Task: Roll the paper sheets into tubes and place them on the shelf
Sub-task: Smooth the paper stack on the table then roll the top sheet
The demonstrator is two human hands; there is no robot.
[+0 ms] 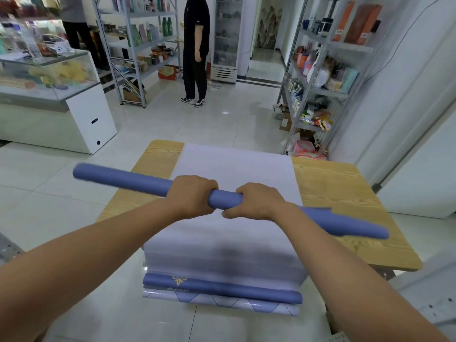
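Observation:
A long blue-purple paper tube (pixel 123 177) is held level above the table, running from upper left to lower right. My left hand (pixel 191 195) grips it near its middle, and my right hand (pixel 256 202) grips it right beside the left. Under the tube a stack of pale paper sheets (pixel 234 169) lies on the wooden table (pixel 345 193) and hangs over its near edge. At the stack's hanging end, a blue sheet (pixel 222 287) with a gold pattern and a lined sheet (pixel 222 302) curl outward.
A metal shelf (pixel 318 77) packed with goods stands at the right, another metal shelf (pixel 138 45) at the back left. A glass display counter (pixel 49 82) is at the left. A person in black (pixel 196 50) stands on the tiled floor beyond the table.

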